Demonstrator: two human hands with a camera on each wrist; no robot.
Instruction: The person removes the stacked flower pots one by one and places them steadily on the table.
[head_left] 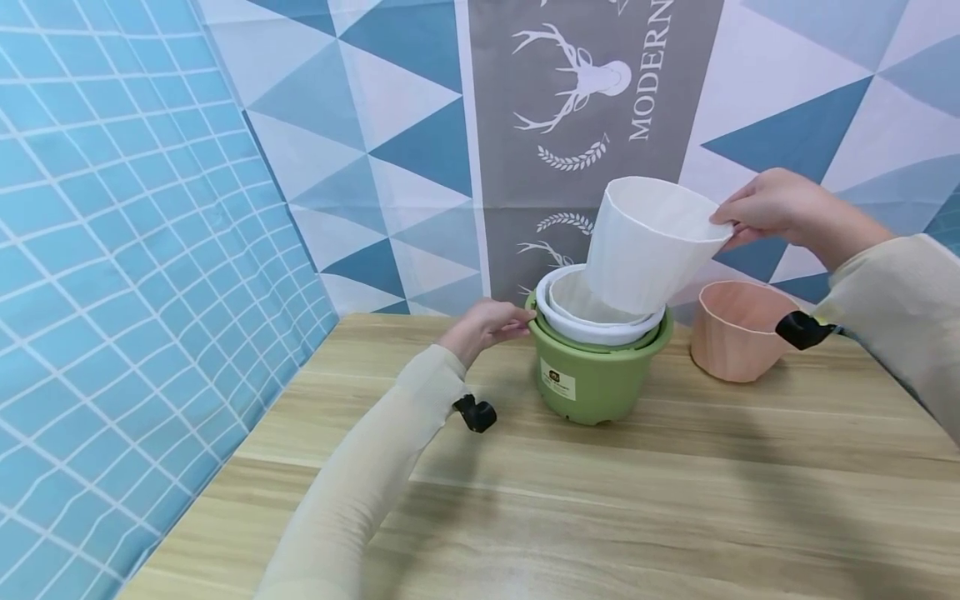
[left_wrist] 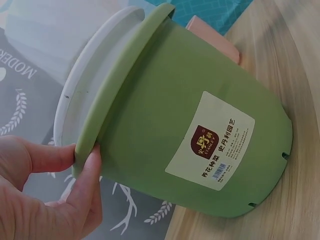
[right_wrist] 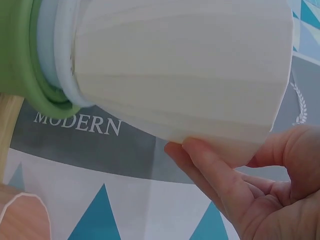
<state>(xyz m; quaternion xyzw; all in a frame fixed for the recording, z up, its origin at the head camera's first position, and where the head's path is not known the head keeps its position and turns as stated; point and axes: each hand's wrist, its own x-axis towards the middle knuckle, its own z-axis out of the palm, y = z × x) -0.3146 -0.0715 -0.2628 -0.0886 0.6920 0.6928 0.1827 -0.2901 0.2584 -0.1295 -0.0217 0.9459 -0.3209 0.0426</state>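
Wood-grain tabletop point(head_left: 570, 508), green pot point(head_left: 611, 382) on it, pink pot point(head_left: 723, 346) near.

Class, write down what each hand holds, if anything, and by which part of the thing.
The right hand pinches the tilted white pot by its rim; the left hand pinches the green pot by its rim.

Label point(left_wrist: 211, 141) on green pot point(left_wrist: 160, 110) reads “STANLEY”, backdrop point(head_left: 517, 167) “MODERN”.
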